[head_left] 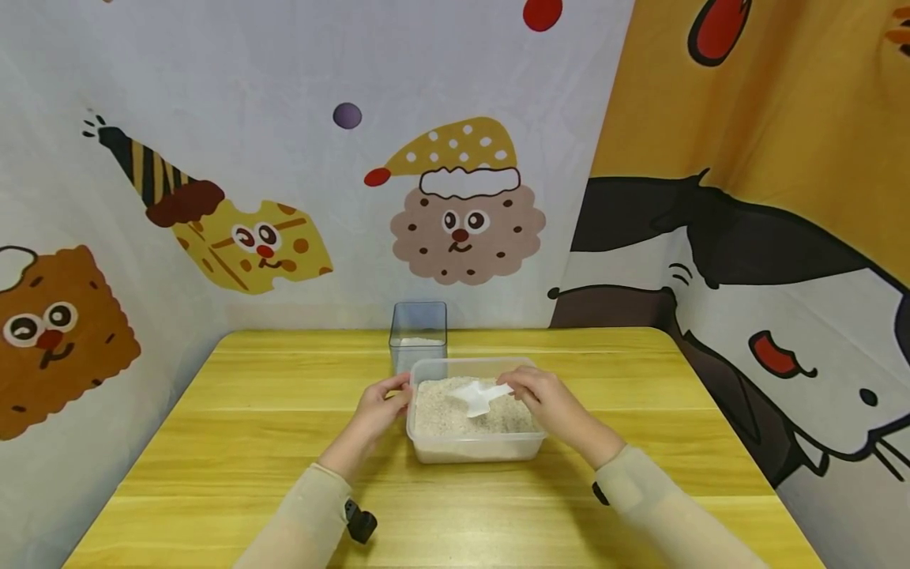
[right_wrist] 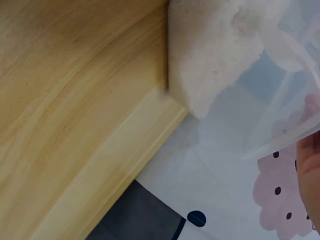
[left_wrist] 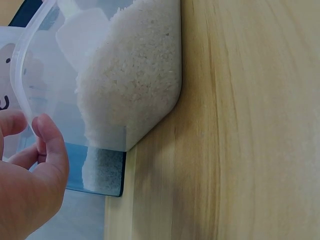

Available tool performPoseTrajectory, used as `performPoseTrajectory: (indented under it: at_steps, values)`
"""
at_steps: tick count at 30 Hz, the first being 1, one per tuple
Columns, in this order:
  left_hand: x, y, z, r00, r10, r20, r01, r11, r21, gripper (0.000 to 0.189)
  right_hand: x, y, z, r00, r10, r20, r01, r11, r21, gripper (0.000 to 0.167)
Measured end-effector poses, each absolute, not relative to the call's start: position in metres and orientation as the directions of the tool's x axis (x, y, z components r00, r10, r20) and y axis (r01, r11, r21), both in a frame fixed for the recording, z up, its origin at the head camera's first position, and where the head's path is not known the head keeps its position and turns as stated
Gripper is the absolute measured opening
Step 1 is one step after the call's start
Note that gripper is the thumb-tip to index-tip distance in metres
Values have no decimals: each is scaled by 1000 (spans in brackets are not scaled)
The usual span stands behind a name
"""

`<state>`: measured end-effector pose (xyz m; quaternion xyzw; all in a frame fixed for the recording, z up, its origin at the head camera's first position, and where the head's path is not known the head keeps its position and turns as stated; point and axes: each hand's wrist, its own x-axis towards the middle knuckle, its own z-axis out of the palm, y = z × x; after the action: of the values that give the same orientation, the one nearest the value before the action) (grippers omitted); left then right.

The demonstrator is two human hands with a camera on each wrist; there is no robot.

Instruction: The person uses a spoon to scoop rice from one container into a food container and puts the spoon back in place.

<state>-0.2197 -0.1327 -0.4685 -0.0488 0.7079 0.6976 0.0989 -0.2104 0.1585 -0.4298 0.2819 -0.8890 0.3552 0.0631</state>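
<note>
A clear plastic tub [head_left: 476, 450] filled with rice [head_left: 444, 415] sits in the middle of the table. My left hand [head_left: 380, 407] is at the tub's left side; in the left wrist view its thumb and fingers [left_wrist: 50, 137] pinch the rim. My right hand [head_left: 543, 395] grips the handle of a white scoop [head_left: 478, 399] above the rice, over the tub's right half. Through the tub wall the scoop [left_wrist: 82, 32] appears at the rice surface. Only part of my right hand [right_wrist: 310, 175] enters the right wrist view, behind the tub's rim.
Behind the tub stands a bluish clear container [head_left: 418, 324] with some rice inside. The wooden table [head_left: 284, 442] meets a printed cloth backdrop [head_left: 298, 308] at its back edge.
</note>
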Motion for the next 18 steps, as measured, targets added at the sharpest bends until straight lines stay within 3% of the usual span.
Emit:
performPoseTrajectory:
  at_steps: [10,18]
  values:
    - [-219,-133,-467,-976,69,-209,-208,24,978,41,-211,160,-427,-900,-422,106,-342,536,-772,21]
    - [-219,-133,-466,-974,74,-215,-214,23,976,42,-213,160,-427,-914,-403,44,-253,483,-838,22]
